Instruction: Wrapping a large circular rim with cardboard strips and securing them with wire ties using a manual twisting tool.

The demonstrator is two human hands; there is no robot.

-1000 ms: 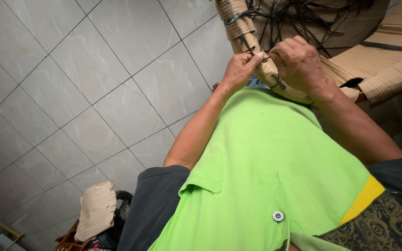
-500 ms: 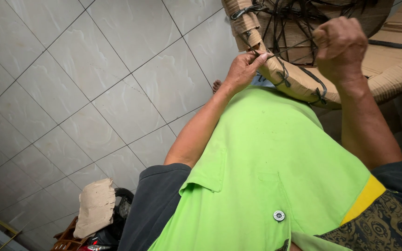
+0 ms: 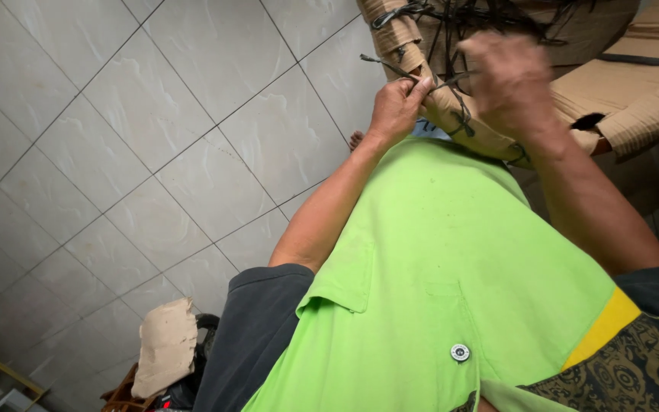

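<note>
Closest to me is my lime-green polo shirt [image 3: 451, 252], its grey button [image 3: 460, 352] low on the front. Beyond it my left hand [image 3: 397, 111] is closed, fingertips pinching a thin black cord [image 3: 389, 67] against the tan paper-wrapped frame [image 3: 451, 114] that lies across in front of me. My right hand [image 3: 512, 84] is blurred over the same frame, just beside the left; I cannot tell whether it grips anything. More black cords [image 3: 459, 23] tangle above. The grey tiled floor [image 3: 154, 137] lies beyond.
</note>
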